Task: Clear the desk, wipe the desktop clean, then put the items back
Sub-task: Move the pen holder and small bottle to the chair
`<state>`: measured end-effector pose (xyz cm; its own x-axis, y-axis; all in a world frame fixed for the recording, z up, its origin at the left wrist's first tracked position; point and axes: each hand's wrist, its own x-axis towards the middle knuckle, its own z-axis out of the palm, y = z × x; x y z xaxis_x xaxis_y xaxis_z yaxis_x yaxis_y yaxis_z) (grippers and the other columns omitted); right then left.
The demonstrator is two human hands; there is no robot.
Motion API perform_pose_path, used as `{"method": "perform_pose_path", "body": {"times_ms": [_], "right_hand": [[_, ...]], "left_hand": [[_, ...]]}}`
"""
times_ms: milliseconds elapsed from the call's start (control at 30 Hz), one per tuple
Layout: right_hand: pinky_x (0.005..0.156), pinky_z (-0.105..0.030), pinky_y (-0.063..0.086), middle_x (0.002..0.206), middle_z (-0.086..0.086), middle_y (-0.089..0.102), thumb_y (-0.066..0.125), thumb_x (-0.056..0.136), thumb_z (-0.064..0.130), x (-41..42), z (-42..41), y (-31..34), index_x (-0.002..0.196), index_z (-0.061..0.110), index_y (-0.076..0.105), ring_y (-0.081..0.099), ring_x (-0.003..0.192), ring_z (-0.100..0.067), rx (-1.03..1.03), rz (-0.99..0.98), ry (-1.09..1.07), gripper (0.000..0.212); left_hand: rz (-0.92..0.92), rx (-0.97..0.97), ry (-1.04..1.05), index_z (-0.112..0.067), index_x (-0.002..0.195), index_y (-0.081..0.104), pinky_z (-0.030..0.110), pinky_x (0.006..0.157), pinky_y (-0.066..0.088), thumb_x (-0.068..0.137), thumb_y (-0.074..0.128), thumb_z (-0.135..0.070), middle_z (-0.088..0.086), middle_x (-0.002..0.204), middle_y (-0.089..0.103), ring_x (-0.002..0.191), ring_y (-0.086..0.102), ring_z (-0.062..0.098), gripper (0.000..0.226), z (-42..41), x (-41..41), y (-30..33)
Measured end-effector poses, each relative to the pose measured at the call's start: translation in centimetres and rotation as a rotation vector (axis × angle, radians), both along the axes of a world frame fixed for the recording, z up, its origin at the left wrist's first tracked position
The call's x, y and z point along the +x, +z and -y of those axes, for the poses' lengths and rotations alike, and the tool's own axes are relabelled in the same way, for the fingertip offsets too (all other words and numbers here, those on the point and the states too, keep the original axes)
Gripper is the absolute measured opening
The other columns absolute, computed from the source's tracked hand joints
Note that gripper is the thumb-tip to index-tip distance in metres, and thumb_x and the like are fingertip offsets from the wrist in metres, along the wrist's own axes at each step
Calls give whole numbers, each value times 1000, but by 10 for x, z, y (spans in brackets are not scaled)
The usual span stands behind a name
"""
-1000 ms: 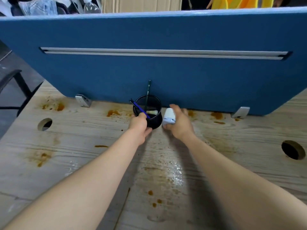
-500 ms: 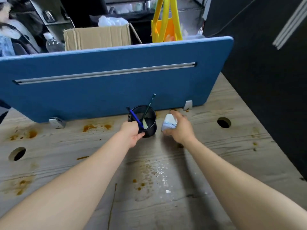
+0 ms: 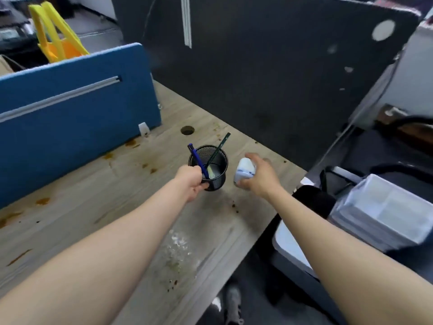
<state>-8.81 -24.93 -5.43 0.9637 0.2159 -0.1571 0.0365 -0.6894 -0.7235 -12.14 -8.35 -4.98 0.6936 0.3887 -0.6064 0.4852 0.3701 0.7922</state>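
A black mesh pen holder [image 3: 212,168] is gripped at its near wall by the left hand [image 3: 191,184], fingers curled round the rim side, and appears to be held just above the stained wooden desktop [image 3: 112,184], though contact at its base cannot be made out. A blue pen [image 3: 198,160] and a dark green pencil [image 3: 219,148] lean out of it, the long axis of each tilted away from the body. Just to its right, a small white container [image 3: 244,171] is clasped by the right hand [image 3: 260,178], thumb beneath and fingers over its top; its label is too blurred to read. The two items sit side by side, apart, near the desk's right edge. Off that edge, to the right and lower, a translucent plastic box [image 3: 384,212] is seen, nearer to the right hand; a set-down there is judged the likely clearing move. Brown stains and a wet patch [image 3: 179,245] are left on the desktop. The blue partition [image 3: 77,109] stands behind.
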Motion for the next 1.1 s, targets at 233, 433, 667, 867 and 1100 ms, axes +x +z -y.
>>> {"method": "perform_pose_path", "body": {"times_ms": [233, 433, 667, 867, 1100], "right_hand": [[63, -27, 43, 119, -12, 38, 73, 74, 13, -35, 151, -13, 129, 17, 42, 48, 85, -24, -69, -16, -304, 63], [72, -29, 47, 122, -13, 41, 76, 69, 9, -59, 267, -59, 128, 12, 42, 48, 90, -24, -59, -119, -482, 68], [83, -32, 44, 128, -13, 34, 72, 74, 9, -63, 384, -114, 128, 13, 39, 45, 92, -23, -77, -239, -585, 63], [87, -40, 49, 127, -10, 34, 71, 72, 1, -57, 442, -184, 130, 18, 39, 50, 102, -31, -92, -350, -654, 68], [88, -35, 39, 129, -3, 38, 68, 76, 3, -33, 478, -258, 128, 23, 38, 32, 116, -25, -274, -366, -679, 63]], "left_hand": [[-64, 18, -332, 2, 94, 54, 42, 93, 47, 92, 39, 11, 14, 105, 56, 86, 57, 30, 17, 140, 5, -17], [-107, -41, -468, -1, 126, 49, 42, 88, 48, 94, 26, 11, 13, 116, 57, 96, 55, 29, 41, 272, 3, -55], [-213, -52, -527, 0, 124, 53, 35, 75, 49, 93, 24, 13, 14, 105, 60, 76, 58, 20, 45, 393, 13, -111], [-323, -53, -564, 2, 120, 55, 28, 62, 53, 92, 28, 14, 15, 105, 61, 74, 59, 19, 41, 468, 30, -176], [-362, -48, -572, 0, 117, 58, 26, 61, 55, 92, 30, 13, 14, 102, 62, 73, 61, 19, 39, 522, 54, -254]]}}
